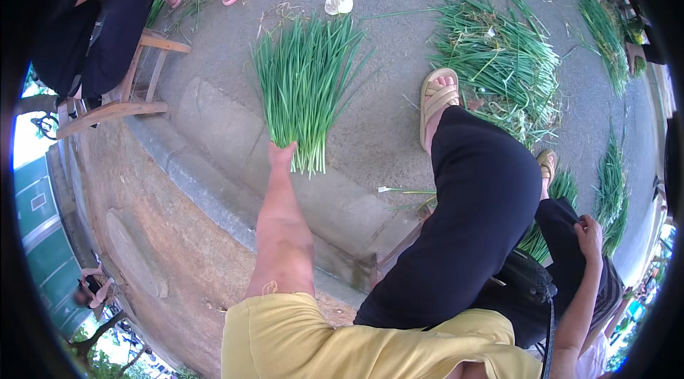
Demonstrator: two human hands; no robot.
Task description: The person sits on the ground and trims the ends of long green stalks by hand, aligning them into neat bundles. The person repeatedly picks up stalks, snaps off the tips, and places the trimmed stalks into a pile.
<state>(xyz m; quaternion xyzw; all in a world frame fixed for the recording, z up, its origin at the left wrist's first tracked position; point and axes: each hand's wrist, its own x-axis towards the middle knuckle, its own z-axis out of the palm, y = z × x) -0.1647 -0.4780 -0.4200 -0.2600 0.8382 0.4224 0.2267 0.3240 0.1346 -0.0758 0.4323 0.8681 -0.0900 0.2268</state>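
Note:
My left hand [282, 153] reaches out to the left edge of a large bunch of garlic chives [310, 80]. It grips the pale stem ends, and its fingers are partly hidden among the stalks. The bunch lies fanned on the grey pavement [374, 128], leaf tips pointing away from me. My right hand [589, 237] rests on the knee of my black trousers [481, 202], fingers bent. No item shows in it. Beside my sandalled foot [441, 93] is a loose, tangled heap of chives [497, 53] mixed with dry, yellowed leaves.
At upper left a person [123, 21] in dark trousers and pink sandals sits on a wooden chair [125, 106]. Another person's hands [635, 53] handle greens at far right. More chives [612, 192] lie right of me. A concrete kerb [214, 170] crosses left.

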